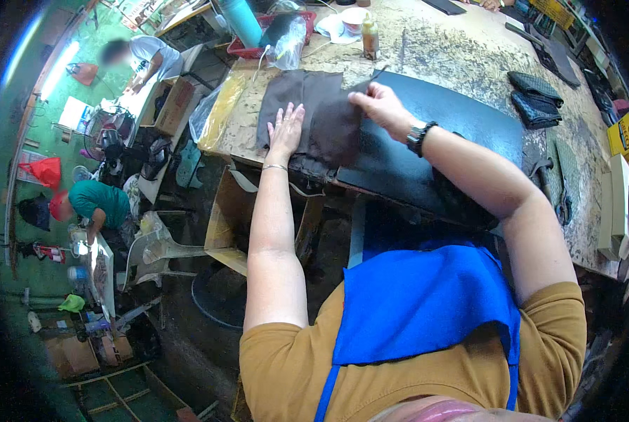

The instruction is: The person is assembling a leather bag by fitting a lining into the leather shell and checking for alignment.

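A dark brown piece of cloth or thin leather [321, 95] lies on the worktable [427, 35], close to its front edge. My left hand [284, 131] rests flat on its left part, fingers stretched out. At its right side, my right hand [385, 111] pinches the raised edge of the brown piece between thumb and fingers. Beneath my right forearm is a large, smooth black sheet [448, 123], which touches the right side of the brown piece. More dark material hangs at the table's edge below the brown piece, too shadowed to make out.
Behind stand a small bottle [371, 39], a red basket [307, 24] and a clear plastic bag [287, 43]. Folded dark patterned pieces [536, 98] lie at the right. An open cardboard box [227, 225] stands below the table. Two people [153, 60] work at the left.
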`<state>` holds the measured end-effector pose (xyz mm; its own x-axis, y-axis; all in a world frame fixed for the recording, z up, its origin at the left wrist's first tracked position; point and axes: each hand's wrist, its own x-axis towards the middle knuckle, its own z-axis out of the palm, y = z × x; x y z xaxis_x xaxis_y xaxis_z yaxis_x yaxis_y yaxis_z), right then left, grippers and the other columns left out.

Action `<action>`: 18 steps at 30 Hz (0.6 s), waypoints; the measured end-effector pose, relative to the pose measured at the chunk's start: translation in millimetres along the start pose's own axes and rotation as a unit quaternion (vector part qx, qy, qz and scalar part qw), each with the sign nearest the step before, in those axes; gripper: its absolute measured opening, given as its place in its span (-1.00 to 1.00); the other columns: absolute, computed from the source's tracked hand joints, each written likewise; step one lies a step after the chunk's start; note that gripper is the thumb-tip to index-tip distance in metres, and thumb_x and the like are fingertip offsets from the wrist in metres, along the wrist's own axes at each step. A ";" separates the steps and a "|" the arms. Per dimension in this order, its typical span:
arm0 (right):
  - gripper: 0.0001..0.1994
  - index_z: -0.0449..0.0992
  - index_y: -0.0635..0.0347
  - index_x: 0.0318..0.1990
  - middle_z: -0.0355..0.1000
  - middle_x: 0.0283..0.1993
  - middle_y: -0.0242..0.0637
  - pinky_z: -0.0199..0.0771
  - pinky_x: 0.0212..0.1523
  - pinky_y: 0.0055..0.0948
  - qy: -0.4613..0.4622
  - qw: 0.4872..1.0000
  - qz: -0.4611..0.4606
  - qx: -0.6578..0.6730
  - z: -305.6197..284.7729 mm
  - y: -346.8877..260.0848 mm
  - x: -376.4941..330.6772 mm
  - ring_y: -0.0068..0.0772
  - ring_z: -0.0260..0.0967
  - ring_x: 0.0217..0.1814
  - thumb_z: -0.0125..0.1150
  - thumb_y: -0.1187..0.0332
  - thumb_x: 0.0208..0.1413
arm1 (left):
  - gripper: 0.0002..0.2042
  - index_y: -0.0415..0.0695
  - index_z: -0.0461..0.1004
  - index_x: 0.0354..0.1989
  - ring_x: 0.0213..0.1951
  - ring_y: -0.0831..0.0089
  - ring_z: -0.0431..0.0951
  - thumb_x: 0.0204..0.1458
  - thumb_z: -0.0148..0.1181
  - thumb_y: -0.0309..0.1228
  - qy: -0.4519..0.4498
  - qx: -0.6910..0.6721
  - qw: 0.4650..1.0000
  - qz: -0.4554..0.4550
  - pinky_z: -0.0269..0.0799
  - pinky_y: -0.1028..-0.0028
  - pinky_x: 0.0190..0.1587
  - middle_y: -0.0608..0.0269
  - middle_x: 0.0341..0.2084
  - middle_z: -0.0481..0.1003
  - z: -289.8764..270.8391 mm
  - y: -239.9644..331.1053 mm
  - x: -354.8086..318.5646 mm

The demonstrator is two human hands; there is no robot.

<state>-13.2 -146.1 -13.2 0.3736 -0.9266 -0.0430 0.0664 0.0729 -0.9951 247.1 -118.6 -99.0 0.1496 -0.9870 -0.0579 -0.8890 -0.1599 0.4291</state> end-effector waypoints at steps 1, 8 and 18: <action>-0.78 0.49 0.24 -0.22 0.45 -0.32 -0.44 0.33 -0.28 -0.56 0.001 1.000 -0.004 0.027 -9.4 -13.9 -9.6 -0.65 0.30 -0.33 0.26 0.28 0.09 | -0.38 0.24 0.08 0.38 0.44 0.17 -0.22 0.22 -0.52 0.20 -0.006 -0.003 1.000 0.006 -0.49 -0.08 0.37 0.32 0.42 -0.08 -2.1 5.8 0.9; -0.60 0.28 0.31 0.12 0.42 0.04 -0.28 0.37 0.11 -0.52 -0.077 0.982 -0.116 0.131 -73.2 -72.4 -65.4 -0.58 0.37 0.04 0.18 0.46 0.15 | -0.27 0.04 0.20 0.32 0.41 0.08 -0.07 0.16 -0.40 0.29 0.146 -0.029 0.987 0.065 -0.39 -0.15 0.34 0.19 0.34 0.13 -23.2 60.0 -5.8; -0.49 0.13 0.27 0.24 0.34 0.11 -0.28 0.34 0.16 -0.46 -0.019 0.979 -0.194 0.062 -144.3 -52.6 -102.4 -0.53 0.29 0.14 0.14 0.53 0.17 | -0.77 -0.29 0.55 -0.12 -0.23 0.66 0.50 0.19 0.15 -0.37 -0.158 -0.636 0.729 0.200 0.40 0.61 -0.10 0.32 -0.25 0.58 -20.0 246.8 -72.4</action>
<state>-188.5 -108.3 30.7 0.3322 -0.8788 0.3425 0.3210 -0.2361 -0.9172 25.5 -86.3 29.1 -0.2966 -0.9375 0.1819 0.3148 0.0838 0.9455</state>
